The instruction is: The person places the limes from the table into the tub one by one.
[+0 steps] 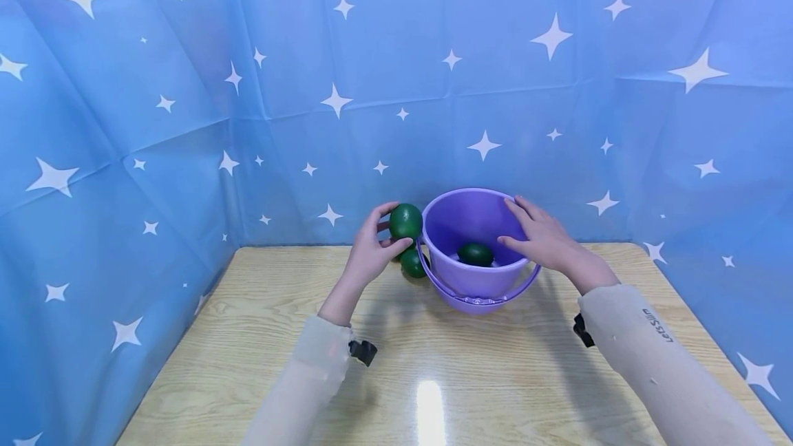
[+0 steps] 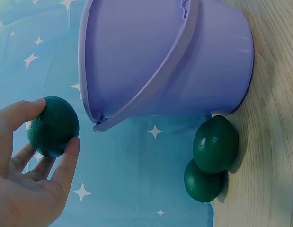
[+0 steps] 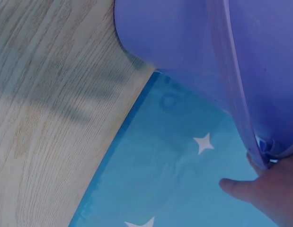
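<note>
My left hand (image 1: 374, 246) grips a dark green lime (image 1: 406, 221) between thumb and fingers, just left of the purple bucket's rim. In the left wrist view, that lime (image 2: 53, 126) is held up off the table, apart from the bucket (image 2: 222, 61). Two more limes (image 2: 216, 144) lie against each other on the table beside the bucket. Another lime (image 1: 476, 254) lies inside the bucket (image 1: 477, 284), which stands upright. At the bucket's right rim, my right hand (image 1: 545, 236) rests with fingers extended and thumb spread; some fingertips are hidden in the right wrist view.
The bucket's handle (image 1: 477, 300) hangs down across its front. A light wood table (image 1: 260, 363) lies beneath, with a blue star-patterned cloth (image 1: 396, 88) rising behind and at both sides. The bucket stands near the table's back edge.
</note>
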Available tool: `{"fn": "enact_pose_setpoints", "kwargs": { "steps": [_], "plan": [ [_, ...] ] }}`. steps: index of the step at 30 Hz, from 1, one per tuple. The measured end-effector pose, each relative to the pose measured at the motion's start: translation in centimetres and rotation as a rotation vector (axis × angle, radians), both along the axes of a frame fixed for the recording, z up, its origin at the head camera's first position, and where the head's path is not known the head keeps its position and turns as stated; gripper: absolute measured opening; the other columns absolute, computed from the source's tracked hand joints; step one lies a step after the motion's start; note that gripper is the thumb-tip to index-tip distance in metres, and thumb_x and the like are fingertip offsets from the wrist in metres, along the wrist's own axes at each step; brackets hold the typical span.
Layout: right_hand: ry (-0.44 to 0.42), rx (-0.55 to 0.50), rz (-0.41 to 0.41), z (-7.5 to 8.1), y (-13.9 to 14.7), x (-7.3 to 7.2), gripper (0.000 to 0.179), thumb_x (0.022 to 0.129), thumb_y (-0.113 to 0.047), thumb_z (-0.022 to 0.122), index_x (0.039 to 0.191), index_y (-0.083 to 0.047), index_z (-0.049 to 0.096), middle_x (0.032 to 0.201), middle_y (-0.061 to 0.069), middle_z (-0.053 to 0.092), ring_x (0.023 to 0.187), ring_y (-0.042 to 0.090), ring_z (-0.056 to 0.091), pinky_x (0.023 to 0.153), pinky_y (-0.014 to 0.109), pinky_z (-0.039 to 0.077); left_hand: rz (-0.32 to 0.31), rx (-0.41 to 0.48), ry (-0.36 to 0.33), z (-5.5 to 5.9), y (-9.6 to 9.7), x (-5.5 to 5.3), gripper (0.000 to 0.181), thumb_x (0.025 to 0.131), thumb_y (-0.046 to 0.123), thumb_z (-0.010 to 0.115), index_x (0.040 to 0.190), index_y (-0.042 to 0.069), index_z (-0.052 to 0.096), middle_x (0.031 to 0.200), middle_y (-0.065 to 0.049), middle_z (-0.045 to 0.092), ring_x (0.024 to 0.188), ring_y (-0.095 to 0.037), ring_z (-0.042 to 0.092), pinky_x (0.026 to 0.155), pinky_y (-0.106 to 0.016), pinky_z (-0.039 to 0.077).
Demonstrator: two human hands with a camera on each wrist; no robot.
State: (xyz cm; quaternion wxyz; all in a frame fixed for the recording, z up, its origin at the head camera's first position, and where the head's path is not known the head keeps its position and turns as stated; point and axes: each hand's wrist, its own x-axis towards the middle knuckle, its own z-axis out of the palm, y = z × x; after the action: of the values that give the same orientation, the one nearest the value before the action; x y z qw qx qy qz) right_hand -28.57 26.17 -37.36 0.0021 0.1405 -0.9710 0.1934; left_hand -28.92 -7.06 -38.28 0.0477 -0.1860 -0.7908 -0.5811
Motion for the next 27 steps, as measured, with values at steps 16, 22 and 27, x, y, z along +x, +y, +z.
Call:
{"fn": "enact_pose_setpoints", "kwargs": {
  "steps": [16, 22, 27],
  "plan": [
    [0.004, -0.006, 0.0, -0.05, 0.07, 0.01, 0.083, 0.099, -0.048, 0.054, 0.16, -0.008, 0.014, 0.165, 0.026, 0.009, 0.149, 0.054, 0.01, 0.116, 0.074, 0.014, -0.024, 0.019, -0.021, 0.35, 0.75, 0.08, 0.072, 0.087, 0.006, 0.076, 0.149, 0.014, 0.041, 0.154, -0.011, 0.042, 0.138, -0.036, 0.048, 0.104, -0.051, 0.052],
    [0.009, -0.004, 0.0, -0.16, 0.12, -0.01, 0.084, 0.099, -0.048, 0.054, 0.16, -0.008, 0.014, 0.165, 0.027, 0.009, 0.148, 0.054, 0.011, 0.116, 0.074, 0.015, -0.033, 0.019, 0.004, 0.43, 0.82, 0.19, 0.069, 0.087, 0.009, 0.076, 0.147, 0.016, 0.044, 0.152, -0.009, 0.045, 0.136, -0.035, 0.05, 0.102, -0.048, 0.054],
    [0.006, -0.004, -0.002, -0.22, 0.13, -0.05, 0.084, 0.098, -0.048, 0.054, 0.16, -0.009, 0.014, 0.165, 0.026, 0.009, 0.149, 0.054, 0.011, 0.116, 0.074, 0.015, -0.032, 0.011, 0.01, 0.47, 1.01, 0.24, 0.068, 0.087, 0.009, 0.076, 0.146, 0.018, 0.045, 0.15, -0.009, 0.046, 0.135, -0.034, 0.051, 0.102, -0.048, 0.054]
  ]
}}
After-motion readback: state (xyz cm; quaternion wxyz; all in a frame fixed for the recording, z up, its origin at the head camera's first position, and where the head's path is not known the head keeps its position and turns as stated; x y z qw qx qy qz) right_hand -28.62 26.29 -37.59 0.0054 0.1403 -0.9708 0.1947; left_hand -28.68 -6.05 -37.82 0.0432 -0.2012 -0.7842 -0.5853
